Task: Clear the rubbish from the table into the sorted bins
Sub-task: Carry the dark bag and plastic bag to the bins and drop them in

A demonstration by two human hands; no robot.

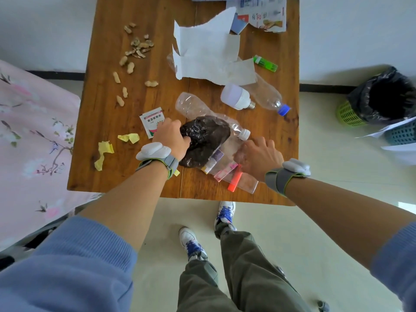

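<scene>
A crumpled black plastic bag [206,140] lies near the front of the wooden table [108,167]; my left hand [171,138] grips its left edge. My right hand [258,155] rests on a clear zip bag [234,174] holding an orange marker and cards, its fingers curled on the plastic. A clear bottle with a white cap [195,106] lies partly under the black bag. Further back lie a second clear bottle with a blue cap [270,95], a white light bulb [236,96], a green lighter [265,63], torn white paper [207,50], peanuts and shells [135,48], a small sachet [152,121] and yellow paper scraps [129,137].
A green basket bin lined with a black bag [382,100] stands on the floor to the right, a blue basket with white paper [400,134] beside it. Printed leaflets [263,14] lie at the table's back edge. A pink floral cloth [29,131] is at the left. My feet stand by the front edge.
</scene>
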